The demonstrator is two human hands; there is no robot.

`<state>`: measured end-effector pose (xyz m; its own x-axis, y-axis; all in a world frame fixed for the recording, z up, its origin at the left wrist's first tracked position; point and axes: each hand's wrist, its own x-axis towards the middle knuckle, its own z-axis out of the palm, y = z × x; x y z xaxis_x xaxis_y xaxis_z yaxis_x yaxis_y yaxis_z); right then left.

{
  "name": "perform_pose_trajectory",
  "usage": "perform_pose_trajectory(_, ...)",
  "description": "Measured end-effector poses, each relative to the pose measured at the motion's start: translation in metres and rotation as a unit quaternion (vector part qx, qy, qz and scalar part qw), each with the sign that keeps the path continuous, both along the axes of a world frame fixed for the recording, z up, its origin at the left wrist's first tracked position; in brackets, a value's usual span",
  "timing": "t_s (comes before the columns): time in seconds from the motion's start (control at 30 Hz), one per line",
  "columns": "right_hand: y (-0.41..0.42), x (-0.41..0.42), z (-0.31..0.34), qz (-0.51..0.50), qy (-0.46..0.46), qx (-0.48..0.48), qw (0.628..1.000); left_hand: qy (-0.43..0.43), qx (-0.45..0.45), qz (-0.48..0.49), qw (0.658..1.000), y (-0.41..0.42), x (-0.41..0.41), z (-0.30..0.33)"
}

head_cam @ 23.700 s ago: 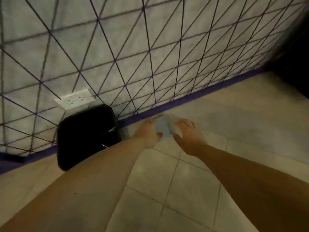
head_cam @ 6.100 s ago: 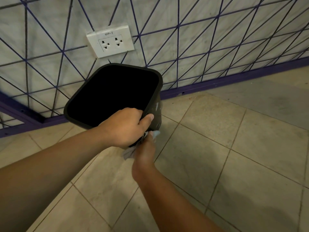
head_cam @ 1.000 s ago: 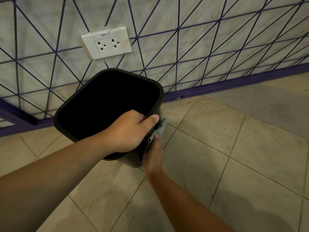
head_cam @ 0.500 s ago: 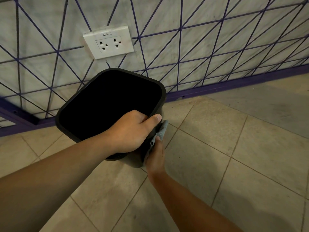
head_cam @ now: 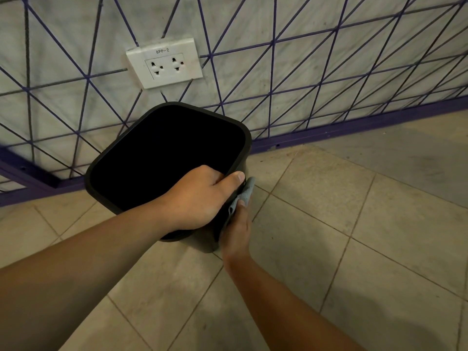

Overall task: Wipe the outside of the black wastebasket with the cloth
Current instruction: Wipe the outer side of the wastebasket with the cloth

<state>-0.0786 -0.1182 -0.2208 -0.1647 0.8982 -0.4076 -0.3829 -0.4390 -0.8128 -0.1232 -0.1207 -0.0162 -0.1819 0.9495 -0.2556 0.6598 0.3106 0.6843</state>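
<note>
Wiping underway: my left hand [head_cam: 200, 198] grips the wastebasket [head_cam: 243, 138] rim at 5 o'clock, my right hand [head_cam: 236, 229] presses the cloth [head_cam: 247, 192] to its side; next, probably turn it to an unwiped face.

I'm gripping the near rim of the black wastebasket [head_cam: 162, 158] with my left hand [head_cam: 200, 198], tilting its mouth toward me, while my right hand [head_cam: 236, 229] is pressing the grey-blue cloth [head_cam: 244, 195] against its outer right side, below the white double wall socket [head_cam: 164, 63].
</note>
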Motion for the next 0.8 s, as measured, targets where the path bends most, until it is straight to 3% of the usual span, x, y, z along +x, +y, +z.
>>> perform_pose_trajectory(0.43, 0.003, 0.007, 0.005, -0.010, 0.002, -0.009, 1.000, 0.019, 0.013, -0.003, 1.000, -0.001, 0.003, -0.001)
perform_pose_trajectory(0.57, -0.008, 0.006, 0.010, 0.012, -0.040, -0.002, 0.999, 0.011, 0.015, -0.001, 1.000, -0.001, 0.002, 0.000)
perform_pose_trajectory(0.7, 0.004, 0.011, 0.007, -0.011, 0.002, -0.049, 0.999, 0.013, 0.012, -0.002, 1.000, -0.001, 0.002, 0.000)
perform_pose_trajectory(0.8, -0.007, 0.002, 0.009, 0.017, -0.034, -0.011, 0.999, 0.002, 0.012, -0.002, 1.000, -0.001, 0.000, -0.002)
